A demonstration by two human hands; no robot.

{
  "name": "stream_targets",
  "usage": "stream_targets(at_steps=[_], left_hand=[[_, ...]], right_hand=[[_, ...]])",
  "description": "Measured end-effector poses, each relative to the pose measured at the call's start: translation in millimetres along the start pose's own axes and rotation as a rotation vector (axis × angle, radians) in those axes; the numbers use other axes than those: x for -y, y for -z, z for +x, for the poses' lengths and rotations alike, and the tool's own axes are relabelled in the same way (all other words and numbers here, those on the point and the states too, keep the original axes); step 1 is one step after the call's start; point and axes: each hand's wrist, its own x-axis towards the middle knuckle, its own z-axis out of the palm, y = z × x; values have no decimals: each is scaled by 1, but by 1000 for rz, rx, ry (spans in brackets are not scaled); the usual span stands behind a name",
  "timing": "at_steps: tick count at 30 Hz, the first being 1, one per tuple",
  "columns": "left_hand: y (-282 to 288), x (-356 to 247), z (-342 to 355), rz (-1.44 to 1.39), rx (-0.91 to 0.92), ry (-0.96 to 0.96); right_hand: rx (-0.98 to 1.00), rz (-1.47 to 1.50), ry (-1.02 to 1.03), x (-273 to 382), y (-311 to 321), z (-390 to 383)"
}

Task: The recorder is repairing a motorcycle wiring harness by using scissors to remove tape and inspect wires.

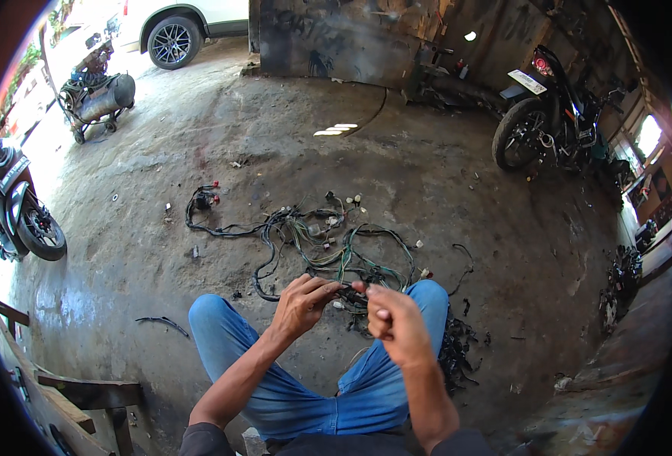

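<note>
While the left hand (302,306) pinches the wiring harness (280,219), the right hand (398,321) curls its fingers, grip unclear.

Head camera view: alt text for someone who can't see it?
A person in blue jeans has left grip and right grip close together at a tangled wiring harness on a dirty floor. Farther off stand two motorcycles and a white car.

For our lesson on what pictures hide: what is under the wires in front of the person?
Grey floor shows through gaps between the wires. What lies beneath the thickest bundles is covered, and the left hand and right hand hide part of the near side.
</note>
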Motion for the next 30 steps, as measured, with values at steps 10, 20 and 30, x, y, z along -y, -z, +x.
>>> stream_targets(at_steps=[10,20,30], left_hand=[[16,2,2,-47,83,52],[-5,18,-1,-232,91,164],[5,10,-1,-497,58,563]], right_hand=[[392,-692,-285,136,30,61],[-366,-1842,1400,123,15,123],[578,-1246,116,-135,51,20]])
